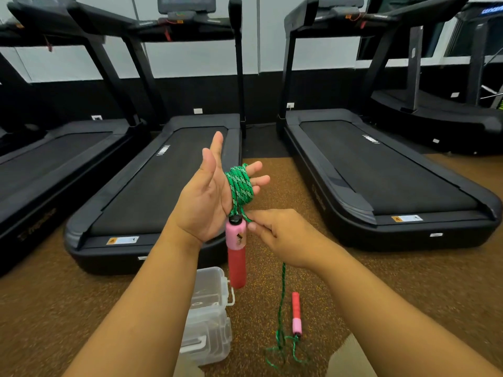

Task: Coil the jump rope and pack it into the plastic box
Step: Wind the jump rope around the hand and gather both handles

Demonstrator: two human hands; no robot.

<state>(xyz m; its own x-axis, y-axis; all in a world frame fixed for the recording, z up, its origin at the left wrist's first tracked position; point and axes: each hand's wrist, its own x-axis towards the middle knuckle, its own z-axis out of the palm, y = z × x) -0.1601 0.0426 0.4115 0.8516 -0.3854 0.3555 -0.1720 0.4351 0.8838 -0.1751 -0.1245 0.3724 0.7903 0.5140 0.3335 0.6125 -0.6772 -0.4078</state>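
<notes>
Head view | left hand (206, 197) flat, fingers straight, green rope (241, 190) coiled round them | right hand (280, 235) pinches rope | advice: keep wraps snug, feed slack evenly toward floor handle (296, 314).

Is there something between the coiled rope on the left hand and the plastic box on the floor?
Nothing visible blocks the way. The plastic box lies open on the floor under the left hand; one pink handle hangs above it, and the uncoiled green rope trails beside it, to the right.
</notes>
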